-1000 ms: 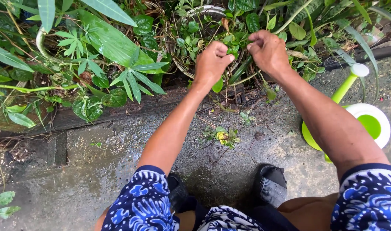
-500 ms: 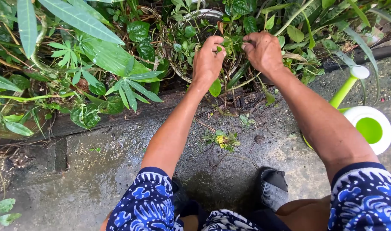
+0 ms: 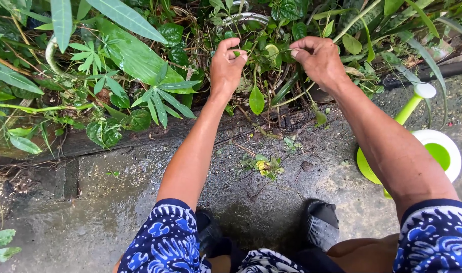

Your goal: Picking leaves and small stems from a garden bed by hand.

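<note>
My left hand [image 3: 226, 63] and my right hand [image 3: 319, 58] reach into a bed of leafy plants. Each pinches one end of a thin green stem [image 3: 263, 50] stretched between them, with a small leaf near its middle. A larger oval leaf [image 3: 256, 99] hangs below the stem, between my wrists. On the wet concrete beneath my arms lies a small pile of plucked leaves [image 3: 263, 164].
A lime-green and white watering can [image 3: 428, 141] stands on the ground at the right. A dark wooden border [image 3: 140, 134] edges the plant bed. A pale pot rim [image 3: 246, 17] shows among the leaves. My dark shoes [image 3: 319, 222] rest on wet concrete.
My hands have spread apart: the left moved left and up, drawing the thin stem taut between them. Earlier they were close together in the foliage.
</note>
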